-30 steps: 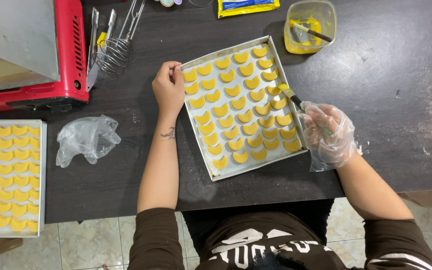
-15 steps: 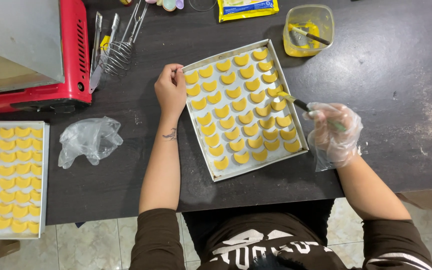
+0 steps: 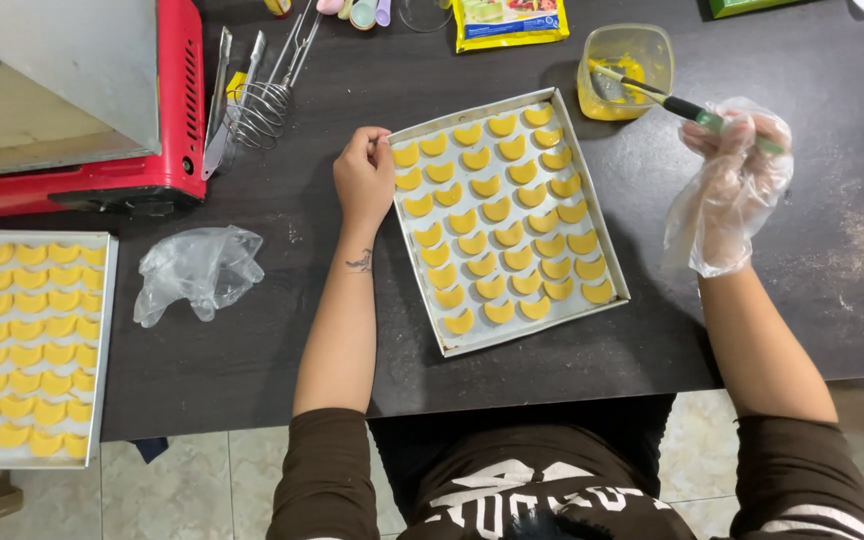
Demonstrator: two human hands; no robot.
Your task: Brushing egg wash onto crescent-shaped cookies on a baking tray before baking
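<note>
- We are taking the baking tray [image 3: 422, 320] as our landmark; it is lying slightly turned, its long sides running away from us.
- The small container [image 3: 624, 75] of yellow glaze is standing just beyond the tray's far right corner.
- Our right hand [image 3: 732, 180], in a loose plastic glove, is clenching the brush [image 3: 672, 103], whose tip is reaching into the container.
- Our left hand [image 3: 364, 178], bare, is gripping the tray's far left edge.
- The right hand is nearer to the container.
</note>
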